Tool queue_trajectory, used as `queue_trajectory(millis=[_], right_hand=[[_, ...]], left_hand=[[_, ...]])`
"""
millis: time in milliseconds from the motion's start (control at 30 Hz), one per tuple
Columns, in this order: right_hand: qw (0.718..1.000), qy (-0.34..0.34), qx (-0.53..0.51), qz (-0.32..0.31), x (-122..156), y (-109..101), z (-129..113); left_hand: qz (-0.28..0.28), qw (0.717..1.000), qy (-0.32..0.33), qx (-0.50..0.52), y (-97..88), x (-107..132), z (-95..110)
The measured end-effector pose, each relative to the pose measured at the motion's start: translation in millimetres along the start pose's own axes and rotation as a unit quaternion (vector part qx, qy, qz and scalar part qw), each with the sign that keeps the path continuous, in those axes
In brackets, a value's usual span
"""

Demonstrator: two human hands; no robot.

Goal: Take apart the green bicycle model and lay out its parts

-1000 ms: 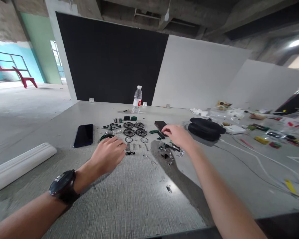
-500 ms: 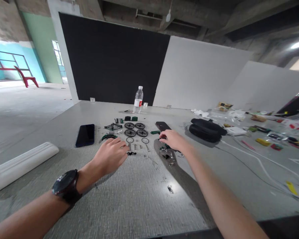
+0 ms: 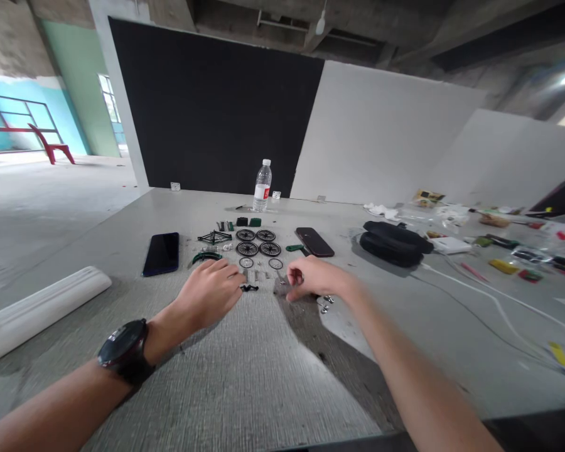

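My left hand rests palm down on the grey table, fingers loosely curled, its tips beside a small black part. My right hand hovers just right of it, blurred, fingers pinched together over small metal bits; what they hold I cannot make out. Beyond the hands lie small black spoked wheels, a dark green model frame, a green curved piece and rows of tiny parts.
A dark phone lies left of the parts, another phone to their right. A water bottle stands behind. A black pouch, white cable and scattered tools fill the right side. A white roll lies far left.
My right hand has pulled back from beside the right phone toward me and leftward, closing into a pinch near my left hand. My left hand has barely moved.
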State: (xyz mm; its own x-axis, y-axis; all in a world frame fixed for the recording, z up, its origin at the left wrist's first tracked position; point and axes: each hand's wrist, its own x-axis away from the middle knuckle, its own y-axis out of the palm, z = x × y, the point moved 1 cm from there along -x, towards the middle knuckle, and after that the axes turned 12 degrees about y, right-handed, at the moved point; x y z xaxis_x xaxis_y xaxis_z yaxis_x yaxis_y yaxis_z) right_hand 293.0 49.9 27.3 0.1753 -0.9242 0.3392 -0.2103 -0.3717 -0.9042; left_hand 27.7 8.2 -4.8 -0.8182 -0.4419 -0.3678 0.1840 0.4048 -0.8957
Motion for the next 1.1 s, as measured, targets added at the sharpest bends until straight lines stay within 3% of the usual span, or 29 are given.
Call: queue_trajectory(millis=[233, 400, 500, 667, 900, 1100], right_hand=[[0.990, 0.122, 0.039, 0.052, -5.6, -17.3, 49.6], [0.984, 0.154, 0.024, 0.089, -10.1, -24.0, 72.0], [0.987, 0.122, -0.004, 0.103, -10.2, -27.3, 78.9], [0.977, 0.066, -0.008, 0.204, -10.3, -32.0, 80.6], [0.986, 0.051, -0.010, 0.159, -21.9, -18.6, 78.4], [0.985, 0.071, 0.009, 0.156, -28.3, -13.2, 77.1]], left_hand=[[0.003, 1.000, -0.003, 0.003, -0.2, 0.5, 0.1], [0.007, 1.000, -0.006, 0.007, -1.1, 0.2, 1.5], [0.012, 1.000, -0.004, 0.006, -0.9, 0.1, 1.6], [0.014, 1.000, -0.001, 0.003, -0.4, -0.5, 1.3], [0.012, 1.000, 0.001, 0.004, 0.1, -0.2, 1.6], [0.015, 1.000, 0.005, 0.011, 2.2, 0.6, 0.4]])
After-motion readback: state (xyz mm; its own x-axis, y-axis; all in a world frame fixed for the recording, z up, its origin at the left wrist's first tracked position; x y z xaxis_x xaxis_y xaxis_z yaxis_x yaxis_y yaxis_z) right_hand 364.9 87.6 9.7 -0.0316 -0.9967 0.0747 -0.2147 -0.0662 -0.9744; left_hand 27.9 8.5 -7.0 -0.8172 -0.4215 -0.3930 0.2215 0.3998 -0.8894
